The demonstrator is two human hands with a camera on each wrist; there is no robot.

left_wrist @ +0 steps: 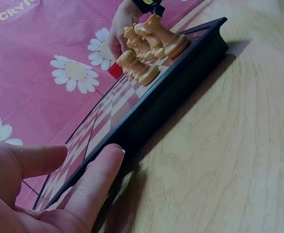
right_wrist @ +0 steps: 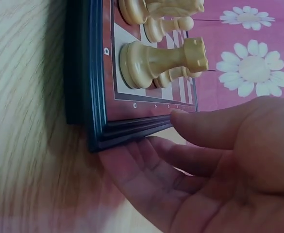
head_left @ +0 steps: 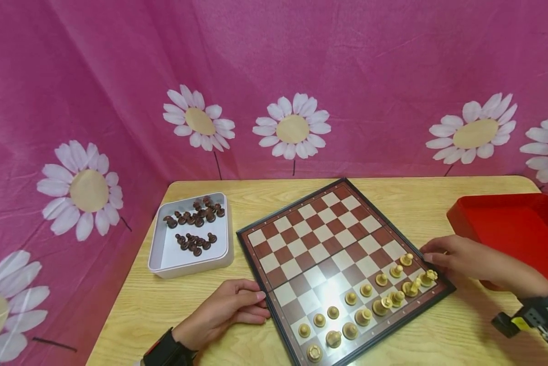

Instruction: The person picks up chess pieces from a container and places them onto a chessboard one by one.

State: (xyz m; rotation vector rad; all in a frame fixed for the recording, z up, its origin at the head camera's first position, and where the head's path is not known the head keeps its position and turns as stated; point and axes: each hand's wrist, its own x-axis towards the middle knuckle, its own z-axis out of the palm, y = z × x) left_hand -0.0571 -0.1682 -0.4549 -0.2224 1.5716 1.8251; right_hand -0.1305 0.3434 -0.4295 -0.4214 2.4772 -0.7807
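We note: left hand [head_left: 237, 306], fingers loosely extended, touches the board [head_left: 318, 252]; right hand [head_left: 463, 257] pinches its opposite edge, near the yellow chessmen [head_left: 363, 316].

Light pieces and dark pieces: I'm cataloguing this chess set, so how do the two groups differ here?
The light pieces are yellowish, while the dark pieces are brown. The light pieces stand in two rows on the chessboard; the dark pieces sit in loose clusters inside the white box. Both groups are chess pieces.
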